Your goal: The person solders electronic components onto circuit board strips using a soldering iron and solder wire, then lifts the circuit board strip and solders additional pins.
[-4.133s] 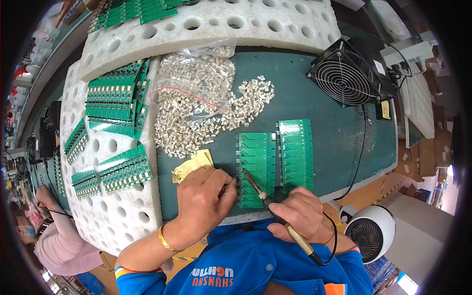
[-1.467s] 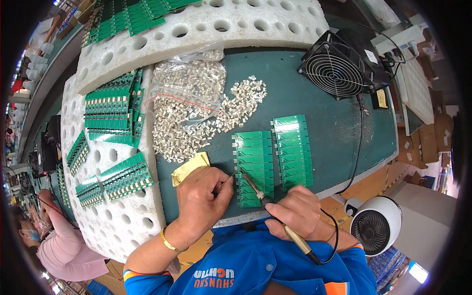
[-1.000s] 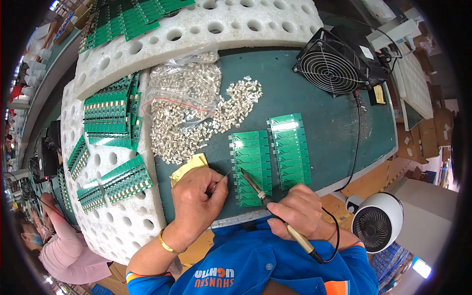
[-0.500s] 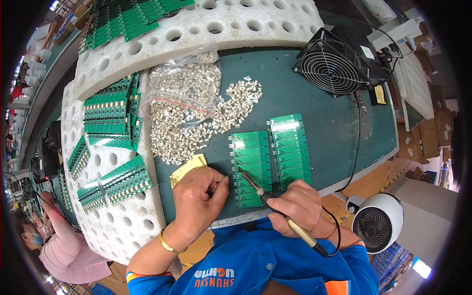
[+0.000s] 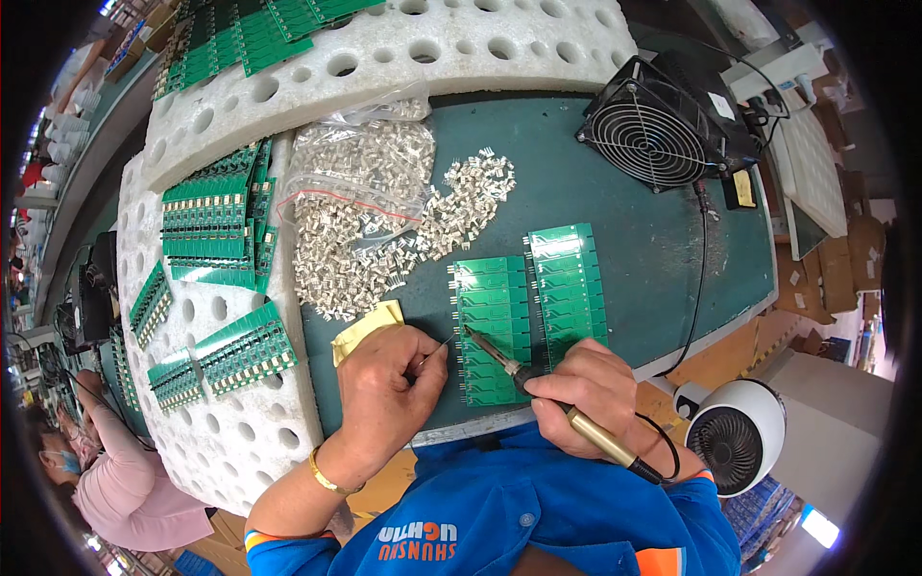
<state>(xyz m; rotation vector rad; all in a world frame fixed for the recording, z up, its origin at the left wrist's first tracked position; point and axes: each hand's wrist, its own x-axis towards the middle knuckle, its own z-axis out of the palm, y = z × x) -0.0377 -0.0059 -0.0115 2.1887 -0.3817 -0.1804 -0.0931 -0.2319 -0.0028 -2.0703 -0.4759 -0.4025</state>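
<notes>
Workshop table (image 5: 653, 278), green-topped, bearing the following, all placed from one landmark, the near circuit panel (image 5: 495, 298). Panel: green, flat, long axis running away from the person, pins along its left edge; lies ahead of and between the two hands. Left hand (image 5: 389, 384): left of the panel, fingertips pinched on a thin wire (image 5: 445, 343) that points to the pinned edge. Right hand (image 5: 591, 394): at the panel's near right corner, closed around a soldering iron (image 5: 516, 372) slanting across the panel, tip close to the same edge; contact not certain. Nearer hand: cannot tell, both close. Second circuit panel (image 5: 567, 278): just right of the panel, roughly parallel. Yellow paper (image 5: 368, 328): left. Loose white connectors (image 5: 336, 274): left and beyond. Black fan (image 5: 648, 139): beyond, to the right. White foam block (image 5: 216, 432) bearing populated boards (image 5: 206, 216): well left.
</notes>
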